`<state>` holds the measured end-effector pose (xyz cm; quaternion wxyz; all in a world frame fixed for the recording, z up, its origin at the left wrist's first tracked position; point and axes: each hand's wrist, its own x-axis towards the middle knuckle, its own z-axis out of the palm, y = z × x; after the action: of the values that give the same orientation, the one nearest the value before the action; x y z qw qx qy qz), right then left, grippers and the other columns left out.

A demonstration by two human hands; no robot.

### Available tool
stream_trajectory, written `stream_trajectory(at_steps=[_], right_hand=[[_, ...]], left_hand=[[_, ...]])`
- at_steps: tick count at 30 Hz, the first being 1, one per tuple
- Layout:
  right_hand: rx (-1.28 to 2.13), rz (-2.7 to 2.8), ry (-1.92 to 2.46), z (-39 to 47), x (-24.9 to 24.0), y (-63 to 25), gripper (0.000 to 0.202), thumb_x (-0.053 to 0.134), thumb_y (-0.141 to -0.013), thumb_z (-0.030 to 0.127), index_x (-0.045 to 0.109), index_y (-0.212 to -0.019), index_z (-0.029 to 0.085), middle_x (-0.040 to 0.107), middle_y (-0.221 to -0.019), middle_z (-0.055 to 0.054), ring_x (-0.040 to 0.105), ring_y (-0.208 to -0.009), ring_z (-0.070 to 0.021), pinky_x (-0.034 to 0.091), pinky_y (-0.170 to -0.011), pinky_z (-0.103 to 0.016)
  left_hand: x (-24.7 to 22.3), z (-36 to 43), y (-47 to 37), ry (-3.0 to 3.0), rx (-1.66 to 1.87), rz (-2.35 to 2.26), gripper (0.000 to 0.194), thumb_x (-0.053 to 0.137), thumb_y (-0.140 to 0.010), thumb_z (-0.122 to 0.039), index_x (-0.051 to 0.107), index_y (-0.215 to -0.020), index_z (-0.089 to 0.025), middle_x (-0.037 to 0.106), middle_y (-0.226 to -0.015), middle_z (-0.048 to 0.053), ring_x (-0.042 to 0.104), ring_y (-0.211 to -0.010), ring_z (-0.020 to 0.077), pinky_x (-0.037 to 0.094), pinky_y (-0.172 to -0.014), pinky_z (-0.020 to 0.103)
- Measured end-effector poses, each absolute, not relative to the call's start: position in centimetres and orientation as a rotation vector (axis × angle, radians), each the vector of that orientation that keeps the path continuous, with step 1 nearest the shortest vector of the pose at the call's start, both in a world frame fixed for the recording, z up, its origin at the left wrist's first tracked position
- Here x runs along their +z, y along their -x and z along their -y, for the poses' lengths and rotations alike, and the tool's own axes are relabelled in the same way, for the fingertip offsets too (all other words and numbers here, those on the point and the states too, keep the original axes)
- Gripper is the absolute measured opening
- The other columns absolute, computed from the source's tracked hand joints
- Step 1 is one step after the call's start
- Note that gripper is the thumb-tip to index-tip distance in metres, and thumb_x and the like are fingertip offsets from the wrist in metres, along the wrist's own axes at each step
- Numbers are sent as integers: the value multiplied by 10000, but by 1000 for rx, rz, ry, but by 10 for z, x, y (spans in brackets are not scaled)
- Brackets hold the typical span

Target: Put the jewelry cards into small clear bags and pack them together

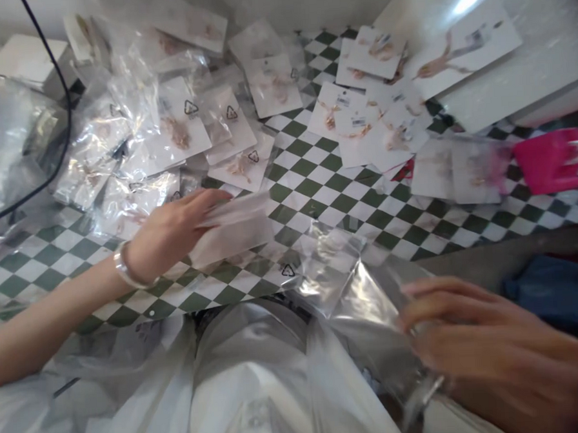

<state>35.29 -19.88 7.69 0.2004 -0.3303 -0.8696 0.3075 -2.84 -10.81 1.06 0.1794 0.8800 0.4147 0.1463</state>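
Observation:
My left hand, with a bangle at its wrist, is closed on the left end of a frosted plastic bag above the checkered tabletop. What lies inside that bag is blurred. Toward the lower right, my right hand is closed on the edge of a clear plastic bag, which stretches over the table's near edge. A printed triangle mark shows on the clear plastic near its left side. Beyond my left hand lie several bagged jewelry cards with gold-coloured pieces.
Unbagged jewelry cards overlap toward the back right. A pink pouch sits at the right, next to bagged cards. Piled clear bags and a black cable occupy the left. A white board is at the upper right.

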Motion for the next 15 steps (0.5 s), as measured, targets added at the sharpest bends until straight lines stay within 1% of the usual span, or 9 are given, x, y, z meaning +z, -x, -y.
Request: stream_trajectory(at_steps=[1,2,4,6,8,10,12,14,15], right_hand=[[820,2393,942,196,74,-356,246,421,-952,229,658,-932,291,709,-860,8,704,-897,-124,566,-962,-242],[781,2355,1007,192,71,-356,242,441,-942,193,659,-988,288,722,-909,7,707,-935,-120,574,-953,-233],[695,2195,1228,181,71,-350,239,486,-928,142,657,-1020,281,732,-952,14,713,-923,-101,604,-837,-188],[678,2029,1328,168,76,-337,183,541,-925,138,644,-1006,266,733,-969,20,715,-841,-74,601,-686,-137],[744,1955,1298,152,86,-322,124,608,-912,160,627,-1004,239,731,-967,20,706,-749,-53,581,-580,-109],[817,1946,1261,135,97,-306,68,633,-911,196,623,-978,202,732,-931,17,699,-685,-51,581,-537,-111],[948,1946,1213,119,107,-291,51,611,-926,214,603,-925,164,734,-854,19,692,-626,-64,584,-507,-123],[1144,1960,1136,105,113,-279,107,588,-934,207,561,-857,137,730,-791,25,689,-592,-81,581,-487,-127],[1247,1976,1097,99,115,-274,132,583,-934,207,546,-835,129,728,-772,25,689,-584,-89,577,-477,-126]], left_hand=[[14,115,44,-2497,352,-1284,326,460,-1003,-311,555,-1295,-200,717,-966,60,612,-572,122,451,-460,234],[16,120,57,-2501,267,-1402,369,470,-1004,-354,534,-1336,-206,707,-1043,75,650,-658,163,486,-510,269],[19,129,76,-2515,242,-1548,475,471,-993,-481,494,-1402,-242,661,-1176,92,680,-888,255,557,-674,356],[20,133,80,-2504,390,-1519,583,500,-952,-585,451,-1457,-298,597,-1295,90,627,-1115,311,567,-890,435],[24,132,70,-2441,606,-1303,677,586,-896,-619,423,-1486,-329,559,-1367,82,575,-1235,310,539,-1023,462],[32,127,50,-2279,748,-981,743,632,-870,-611,392,-1509,-317,531,-1434,86,540,-1311,301,522,-1083,471],[45,120,25,-2006,776,-707,772,579,-885,-642,340,-1537,-305,477,-1502,96,497,-1370,297,486,-1135,479],[59,114,1,-1749,718,-574,768,547,-875,-680,383,-1516,-290,512,-1474,103,527,-1346,292,493,-1132,470],[66,112,-10,-1654,699,-561,778,588,-851,-677,419,-1493,-273,550,-1435,104,559,-1312,289,520,-1105,457]])
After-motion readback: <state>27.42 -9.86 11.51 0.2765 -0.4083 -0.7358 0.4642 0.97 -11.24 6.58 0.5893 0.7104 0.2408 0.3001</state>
